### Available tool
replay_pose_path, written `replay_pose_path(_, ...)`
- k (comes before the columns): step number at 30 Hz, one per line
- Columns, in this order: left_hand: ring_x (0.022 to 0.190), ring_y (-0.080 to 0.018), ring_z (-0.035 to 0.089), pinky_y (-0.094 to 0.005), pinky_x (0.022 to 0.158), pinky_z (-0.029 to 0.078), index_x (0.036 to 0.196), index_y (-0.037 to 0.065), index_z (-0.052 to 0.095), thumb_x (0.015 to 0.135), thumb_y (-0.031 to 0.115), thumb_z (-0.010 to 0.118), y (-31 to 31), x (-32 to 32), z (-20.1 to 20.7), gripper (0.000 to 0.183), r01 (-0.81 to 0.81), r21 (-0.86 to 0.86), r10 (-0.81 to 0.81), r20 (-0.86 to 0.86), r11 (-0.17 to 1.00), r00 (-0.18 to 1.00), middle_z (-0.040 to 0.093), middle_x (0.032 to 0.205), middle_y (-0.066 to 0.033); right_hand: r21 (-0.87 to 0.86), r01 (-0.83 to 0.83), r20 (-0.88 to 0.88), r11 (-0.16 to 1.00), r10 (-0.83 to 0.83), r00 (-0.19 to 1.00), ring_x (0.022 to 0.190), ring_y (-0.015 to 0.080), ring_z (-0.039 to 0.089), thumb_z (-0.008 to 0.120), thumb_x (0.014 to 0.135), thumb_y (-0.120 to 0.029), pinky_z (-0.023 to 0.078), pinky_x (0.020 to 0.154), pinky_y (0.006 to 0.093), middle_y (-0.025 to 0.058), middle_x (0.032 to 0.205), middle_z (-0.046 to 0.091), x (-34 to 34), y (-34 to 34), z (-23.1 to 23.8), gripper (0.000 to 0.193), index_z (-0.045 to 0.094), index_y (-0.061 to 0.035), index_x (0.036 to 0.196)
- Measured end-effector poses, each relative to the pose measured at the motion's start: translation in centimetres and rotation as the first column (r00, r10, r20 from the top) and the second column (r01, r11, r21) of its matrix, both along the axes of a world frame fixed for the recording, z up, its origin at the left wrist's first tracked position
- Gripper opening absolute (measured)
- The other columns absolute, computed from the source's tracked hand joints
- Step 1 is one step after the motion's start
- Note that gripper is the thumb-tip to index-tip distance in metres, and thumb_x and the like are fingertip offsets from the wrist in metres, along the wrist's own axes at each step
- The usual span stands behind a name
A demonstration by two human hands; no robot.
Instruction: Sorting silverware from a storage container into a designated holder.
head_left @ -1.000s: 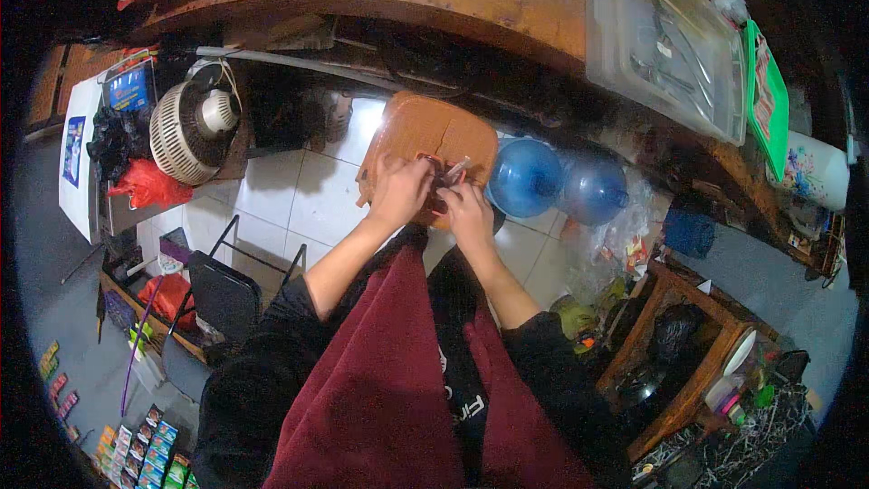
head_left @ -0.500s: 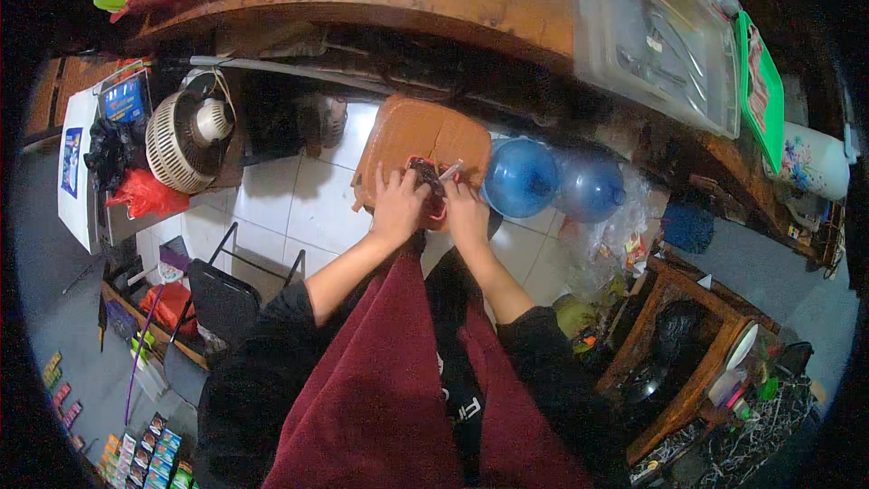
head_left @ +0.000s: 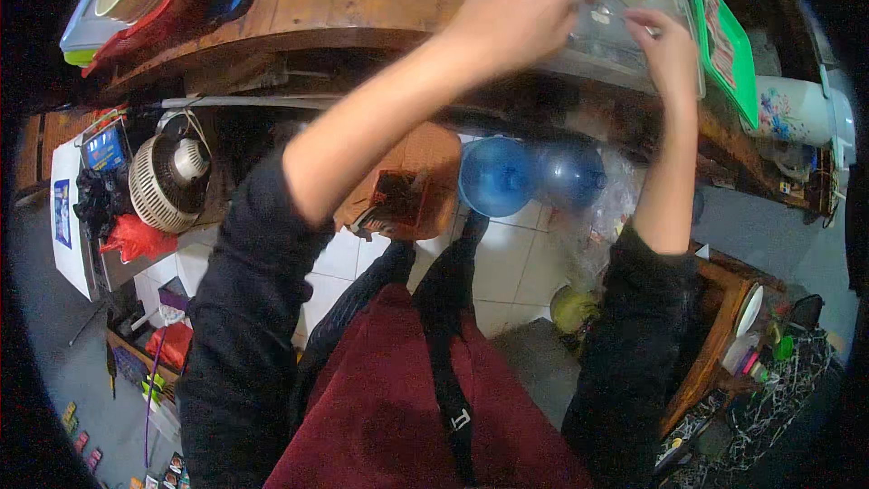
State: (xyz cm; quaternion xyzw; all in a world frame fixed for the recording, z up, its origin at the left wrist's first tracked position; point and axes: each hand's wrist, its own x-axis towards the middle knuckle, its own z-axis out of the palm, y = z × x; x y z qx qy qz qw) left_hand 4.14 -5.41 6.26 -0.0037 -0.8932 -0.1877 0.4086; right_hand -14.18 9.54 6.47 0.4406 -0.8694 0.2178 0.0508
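Note:
Both my hands are raised over the wooden counter, at the clear plastic box point(head_left: 608, 43) on its right part. My left hand point(head_left: 529, 9) is smeared by motion above the box's left side, and what its fingers hold, if anything, does not show. My right hand point(head_left: 668, 54) is above the box's right side, its fingers curled in a pinch; a small pale spot shows at the fingertips, too small to name. Below the counter, partly behind my left forearm, stands an orange-brown block-shaped thing point(head_left: 436, 163) with a dark, red-edged patch point(head_left: 398, 197) on top.
Two round blue see-through containers point(head_left: 496, 177) stand beside the orange-brown thing. A green tray point(head_left: 729, 54) leans at the right of the wooden counter point(head_left: 362, 9). A fan point(head_left: 167, 183) stands at left, a wooden frame point(head_left: 701, 358) at lower right. Clear plastic wrapping point(head_left: 615, 204) hangs nearby.
Both my hands have left the orange-brown thing and moved up and right to the clear box on the counter. The dark, red-edged patch they covered now shows. My view has shifted slightly.

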Motion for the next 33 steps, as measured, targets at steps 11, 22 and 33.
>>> replay_pose_path(11,0.095,-0.0307,0.06,-0.041,0.079,0.048,0.092,0.002,0.065,0.081,0.017,0.044,-2.8,-12.0,-2.6,0.028,-0.111,0.022,0.059,0.735,0.994,0.676,0.059,0.102,-0.0226,0.394,-0.11,0.352,0.913,-0.039,0.935,0.077,0.0138,0.058,0.077,0.064,-0.025,0.045,0.07,0.0287,0.0038,0.082,0.062,-2.8,-2.6,-3.7,0.04,0.062,-0.0074,0.097)
replay_pose_path(22,0.076,-0.0326,0.061,-0.0377,0.066,0.05,0.077,0.002,0.061,0.067,0.006,0.06,-2.4,-7.4,-0.1,0.011,-0.123,0.115,0.126,-0.023,0.986,0.992,0.061,0.078,-0.0153,-0.494,-0.073,-0.18,0.867,-0.02,0.983,0.069,0.0177,0.059,0.067,0.072,-0.006,0.046,0.063,0.0286,0.0067,0.077,0.062,1.0,-1.8,-1.4,0.012,0.061,-0.0057,0.082)
replay_pose_path(33,0.091,-0.0205,0.057,-0.0369,0.081,0.051,0.107,-0.001,0.044,0.08,-0.007,0.051,-2.9,7.8,3.0,0.029,0.492,0.362,-0.006,-0.801,0.792,0.599,0.05,0.095,-0.0097,-0.971,0.029,0.036,0.237,0.028,0.999,0.049,0.0151,0.051,0.05,0.089,-0.008,0.045,0.045,0.0231,0.021,0.082,0.057,14.7,3.3,0.1,0.02,0.032,-0.0034,0.095)
